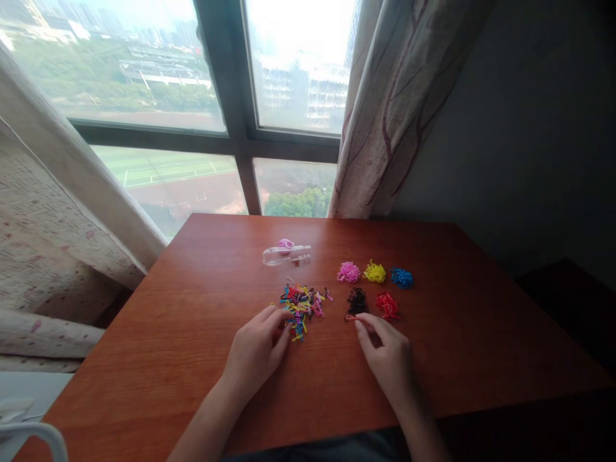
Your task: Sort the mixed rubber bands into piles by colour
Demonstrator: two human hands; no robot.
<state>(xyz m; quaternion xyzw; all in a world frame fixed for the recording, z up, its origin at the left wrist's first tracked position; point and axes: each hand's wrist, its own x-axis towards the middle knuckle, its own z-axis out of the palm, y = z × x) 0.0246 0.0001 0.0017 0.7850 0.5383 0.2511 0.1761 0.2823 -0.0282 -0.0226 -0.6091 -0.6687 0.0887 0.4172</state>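
A loose pile of mixed-colour small rubber bands lies in the middle of the table. My left hand rests at its left edge, fingers curved, with a small gap between thumb and index fingertip; I see nothing held there. My right hand is closed in a pinch on a red rubber band, whose loop sticks out to the left. That loop is just in front of a black heap of bands. Close by sit a red heap, a pink heap, a yellow heap and a blue heap.
A clear plastic pouch or container with a pink piece lies behind the mixed pile. The brown wooden table meets a window at the back. Curtains hang on both sides. A white curved object is at the lower left.
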